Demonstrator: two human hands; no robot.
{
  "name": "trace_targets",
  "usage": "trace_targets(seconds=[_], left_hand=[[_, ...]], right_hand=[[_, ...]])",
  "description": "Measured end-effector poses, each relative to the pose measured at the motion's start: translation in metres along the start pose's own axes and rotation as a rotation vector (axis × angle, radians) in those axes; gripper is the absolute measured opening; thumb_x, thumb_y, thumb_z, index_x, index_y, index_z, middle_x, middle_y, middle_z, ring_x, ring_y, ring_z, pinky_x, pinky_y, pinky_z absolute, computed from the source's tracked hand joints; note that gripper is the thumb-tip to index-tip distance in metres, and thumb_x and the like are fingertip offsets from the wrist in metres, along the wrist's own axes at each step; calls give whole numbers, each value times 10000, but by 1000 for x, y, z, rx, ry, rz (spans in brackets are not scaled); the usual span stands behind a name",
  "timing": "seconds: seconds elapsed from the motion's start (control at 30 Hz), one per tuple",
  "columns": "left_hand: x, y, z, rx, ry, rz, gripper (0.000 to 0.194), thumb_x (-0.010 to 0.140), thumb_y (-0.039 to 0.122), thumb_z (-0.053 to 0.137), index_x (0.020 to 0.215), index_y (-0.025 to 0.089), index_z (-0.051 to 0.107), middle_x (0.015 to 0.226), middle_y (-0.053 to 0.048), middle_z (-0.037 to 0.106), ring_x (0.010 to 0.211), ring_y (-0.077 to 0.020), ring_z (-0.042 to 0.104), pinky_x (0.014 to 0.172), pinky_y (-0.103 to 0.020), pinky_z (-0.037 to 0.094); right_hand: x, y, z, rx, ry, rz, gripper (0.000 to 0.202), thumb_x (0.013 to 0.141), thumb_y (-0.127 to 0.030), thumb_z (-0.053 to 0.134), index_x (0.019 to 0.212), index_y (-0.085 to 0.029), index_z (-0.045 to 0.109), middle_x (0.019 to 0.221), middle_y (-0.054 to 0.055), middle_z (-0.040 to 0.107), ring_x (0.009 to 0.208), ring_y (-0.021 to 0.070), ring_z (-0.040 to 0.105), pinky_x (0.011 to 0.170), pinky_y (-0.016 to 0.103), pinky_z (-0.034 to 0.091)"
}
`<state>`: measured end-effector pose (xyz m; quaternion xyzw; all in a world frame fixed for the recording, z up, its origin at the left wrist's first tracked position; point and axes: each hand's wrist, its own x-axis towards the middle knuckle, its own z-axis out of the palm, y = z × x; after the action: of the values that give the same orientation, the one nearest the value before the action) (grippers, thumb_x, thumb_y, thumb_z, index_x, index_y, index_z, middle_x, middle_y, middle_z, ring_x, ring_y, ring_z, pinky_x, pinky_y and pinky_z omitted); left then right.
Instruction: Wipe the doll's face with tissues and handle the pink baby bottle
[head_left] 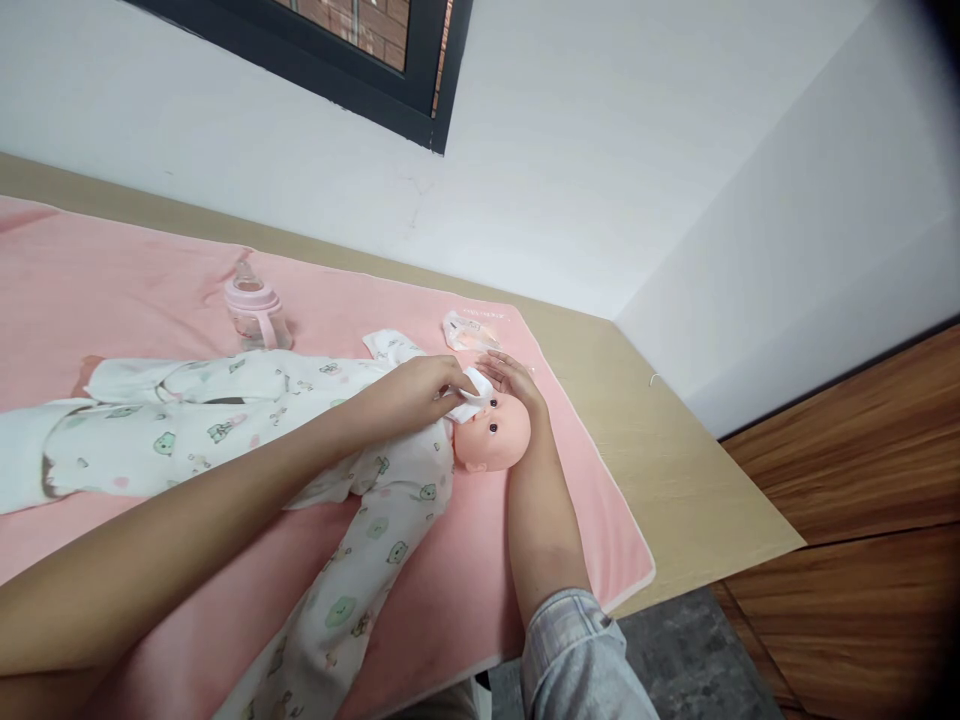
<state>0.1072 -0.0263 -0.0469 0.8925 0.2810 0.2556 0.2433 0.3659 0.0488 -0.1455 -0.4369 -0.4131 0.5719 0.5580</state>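
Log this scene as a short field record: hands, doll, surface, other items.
left hand: presses a white wipe against the doll's face
right hand: cups the top of the doll's head
doll: lies on its back in a printed white sleepsuit
surface: pink blanket on a tan table
other items: baby bottle, clear packet

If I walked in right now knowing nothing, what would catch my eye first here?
Most likely the baby doll in a patterned white sleepsuit, lying on a pink blanket spread over a wooden table. The left hand presses a white cloth to the doll's face, while the right hand cups the top of its head. Behind the doll, a pink baby bottle stands upright.
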Motion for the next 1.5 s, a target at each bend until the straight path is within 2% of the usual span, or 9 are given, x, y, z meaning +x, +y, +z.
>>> trace_targets(seconds=[0.37,0.57,0.67,0.8,0.9,1.03,1.2,1.37,1.5], left_hand=[[2,-3,-11,10,58,-50,282,874,292,512,1006,221,751,1030,-32,718,953,-227,655,824,-299,492],[3,-19,-36,28,154,-80,291,789,316,525,928,234,767,1187,-45,674,1130,-253,619,988,-334,464],[2,-28,-47,69,201,-113,313,789,358,534,959,221,757,1327,-64,613,1227,-281,570,1060,-379,427],[1,-35,-57,77,219,-145,330,799,386,532,980,216,748,1317,-73,626,1234,-285,566,1066,-401,427],[0,-36,-59,84,223,-140,321,801,365,519,961,217,754,1290,-68,642,1211,-282,580,1047,-394,441],[-1,-37,-60,66,241,-157,374,822,368,528,1079,180,724,1285,-95,651,1189,-286,589,1037,-407,442],[-10,-32,-79,60,286,-211,436,892,384,530,1267,192,644,1362,-80,609,1261,-296,536,1056,-448,438],[-30,-33,-118,104,495,-322,421,894,400,571,1247,190,666,1311,-72,637,1192,-284,585,1056,-451,454],[-48,-34,-141,127,616,-528,423,903,433,579,1263,224,656,1207,-65,659,1072,-262,620,956,-470,519]], right_hand=[[-1,1,0,49,-3,16,325,758,-248,767,1050,-224,626,1048,34,738,1026,178,697,1078,376,513],[-17,-46,6,-67,-145,-121,310,769,-423,772,1020,-257,696,1271,25,672,1126,207,656,1061,416,504],[-44,-90,31,-316,-297,-269,254,825,-476,713,894,-234,750,1401,17,592,1314,240,542,1109,414,451],[-84,-130,85,-676,-463,-359,174,864,-397,688,870,-251,782,1422,-20,569,1432,262,412,1147,440,402],[-97,-132,118,-838,-489,-395,105,859,-282,691,885,-265,792,1332,-21,628,1424,262,420,1186,464,343],[-97,-122,136,-994,-394,-399,188,878,-179,616,929,-236,788,1113,21,718,1203,248,596,1123,481,408],[-85,-122,121,-954,-229,-373,214,869,-147,575,902,-194,781,1015,40,729,956,192,663,965,386,507],[-51,-111,69,-843,36,-370,149,777,-146,644,843,-171,774,816,33,710,684,140,586,790,339,525],[-28,-93,29,-790,207,-304,221,745,-133,642,924,-178,765,815,36,709,660,146,585,785,361,527]])
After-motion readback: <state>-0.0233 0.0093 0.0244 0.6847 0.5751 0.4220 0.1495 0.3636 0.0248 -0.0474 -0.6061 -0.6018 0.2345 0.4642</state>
